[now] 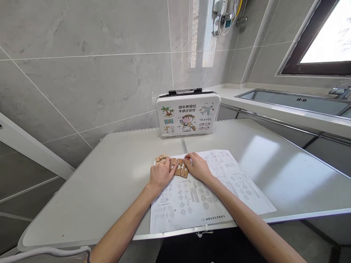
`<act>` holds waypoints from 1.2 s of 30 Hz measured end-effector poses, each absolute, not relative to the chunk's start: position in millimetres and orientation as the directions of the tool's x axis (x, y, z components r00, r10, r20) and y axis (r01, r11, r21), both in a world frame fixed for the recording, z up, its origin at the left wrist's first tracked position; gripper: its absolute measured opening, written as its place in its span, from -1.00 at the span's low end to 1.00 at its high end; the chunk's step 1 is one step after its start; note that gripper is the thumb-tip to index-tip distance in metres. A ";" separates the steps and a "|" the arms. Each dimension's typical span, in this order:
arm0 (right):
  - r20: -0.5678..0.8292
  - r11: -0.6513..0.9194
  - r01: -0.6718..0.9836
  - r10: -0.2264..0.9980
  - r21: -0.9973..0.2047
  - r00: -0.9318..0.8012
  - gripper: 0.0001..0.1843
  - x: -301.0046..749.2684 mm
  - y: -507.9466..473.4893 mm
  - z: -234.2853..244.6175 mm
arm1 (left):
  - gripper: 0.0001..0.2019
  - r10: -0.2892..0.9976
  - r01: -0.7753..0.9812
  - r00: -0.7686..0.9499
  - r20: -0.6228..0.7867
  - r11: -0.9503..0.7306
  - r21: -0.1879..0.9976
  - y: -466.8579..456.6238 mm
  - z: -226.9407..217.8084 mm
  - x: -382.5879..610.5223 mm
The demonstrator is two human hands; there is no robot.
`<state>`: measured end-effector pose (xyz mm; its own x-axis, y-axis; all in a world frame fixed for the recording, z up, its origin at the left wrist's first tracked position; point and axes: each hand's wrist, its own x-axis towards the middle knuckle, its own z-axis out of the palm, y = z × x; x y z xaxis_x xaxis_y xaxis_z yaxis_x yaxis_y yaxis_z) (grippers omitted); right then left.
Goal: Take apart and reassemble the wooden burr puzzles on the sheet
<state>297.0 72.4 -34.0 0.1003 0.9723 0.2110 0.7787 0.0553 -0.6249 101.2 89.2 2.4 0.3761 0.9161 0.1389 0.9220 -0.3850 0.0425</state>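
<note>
Several flat, notched wooden puzzle pieces (178, 170) lie side by side on a printed sheet (181, 219). One of them carries a dark "2". My left hand (161, 175) is at their left end, its fingers bent and its thumb and index finger against the leftmost piece. From the other side, my right hand (199, 167) pinches the rightmost wooden piece (186, 168) between thumb and fingers, covering part of it. Just beyond my left hand is a small cluster of wooden blocks (160, 158), partly hidden by that hand.
The sheet, printed with line drawings, lies on a white folding table (90, 204) with a centre seam. Behind it stands a white cartoon-printed case (188, 115) in plastic wrap. A counter with a sink (290, 100) runs along the right; a tiled wall (109, 84) rises behind.
</note>
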 end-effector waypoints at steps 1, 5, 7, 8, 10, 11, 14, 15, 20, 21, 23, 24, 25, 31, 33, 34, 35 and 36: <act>0.213 0.058 0.775 0.972 -0.630 0.100 -0.79 297.1 72.5 -34.4 | -0.54 0.913 0.919 0.382 0.143 -0.392 0.045 89.3 2.1 101.0; 0.222 0.068 0.751 0.969 -0.657 0.106 -0.81 297.4 72.7 -35.4 | -0.59 0.896 0.910 0.399 0.196 -0.413 0.035 89.6 -0.2 99.8; 0.233 0.082 0.731 0.967 -0.678 0.108 -0.81 297.5 72.9 -35.6 | -0.63 0.884 0.906 0.404 0.234 -0.421 0.027 89.9 -1.7 99.1; 0.244 0.095 0.717 0.964 -0.691 0.107 -0.82 297.6 73.1 -35.7 | -0.65 0.877 0.903 0.410 0.252 -0.429 0.025 90.1 -2.6 98.7; 0.272 0.129 0.682 0.956 -0.720 0.106 -0.83 298.0 73.9 -36.1 | -0.69 0.853 0.886 0.435 0.288 -0.462 0.029 90.5 -4.3 97.9; 0.283 0.145 0.664 0.953 -0.734 0.105 -0.83 298.2 74.5 -36.4 | -0.72 0.834 0.870 0.457 0.308 -0.491 0.039 90.5 -5.1 97.6; 0.290 0.173 0.620 0.952 -0.765 0.093 -0.83 299.0 76.5 -37.8 | -0.79 0.744 0.784 0.541 0.393 -0.615 0.085 89.9 -6.1 97.8; 0.289 0.180 0.608 0.953 -0.774 0.087 -0.83 299.2 77.1 -38.3 | -0.81 0.709 0.750 0.563 0.424 -0.654 0.097 89.3 -5.7 98.2; 0.301 0.213 0.565 0.951 -0.797 0.065 -0.82 299.1 78.1 -38.5 | -0.76 0.623 0.664 0.625 0.471 -0.741 0.099 85.1 1.5 101.5; 0.297 0.214 0.559 0.953 -0.801 0.060 -0.83 298.7 78.0 -37.9 | -0.76 0.621 0.662 0.628 0.470 -0.743 0.096 84.4 3.2 102.1; 0.282 0.212 0.542 0.958 -0.813 0.049 -0.83 297.5 77.4 -36.4 | -0.76 0.621 0.664 0.624 0.474 -0.741 0.096 83.5 5.4 102.7; 0.277 0.214 0.533 0.960 -0.819 0.040 -0.84 296.8 77.0 -35.5 | -0.75 0.621 0.665 0.621 0.478 -0.740 0.097 83.4 5.8 102.7; 0.273 0.218 0.523 0.961 -0.824 0.029 -0.84 296.0 76.4 -34.6 | -0.75 0.621 0.664 0.619 0.482 -0.741 0.101 83.5 5.7 102.7; 0.259 0.247 0.425 0.965 -0.871 -0.031 -0.85 292.2 71.7 -29.0 | -0.82 0.570 0.605 0.644 0.509 -0.788 0.117 84.4 1.8 102.2; 0.239 0.243 0.379 0.969 -0.893 -0.059 -0.83 290.7 69.4 -25.7 | -0.83 0.544 0.571 0.677 0.495 -0.813 0.113 83.7 1.4 102.2; 0.227 0.238 0.355 0.971 -0.904 -0.073 -0.83 289.9 68.1 -23.6 | -0.83 0.530 0.552 0.697 0.483 -0.827 0.110 83.1 1.1 102.1; 0.214 0.231 0.331 0.973 -0.915 -0.087 -0.83 289.1 66.9 -21.5 | -0.82 0.513 0.530 0.721 0.467 -0.841 0.106 82.4 0.8 102.0; 0.201 0.222 0.309 0.975 -0.925 -0.099 -0.82 288.4 65.8 -19.6 | -0.81 0.492 0.505 0.746 0.449 -0.857 0.100 81.6 0.2 101.9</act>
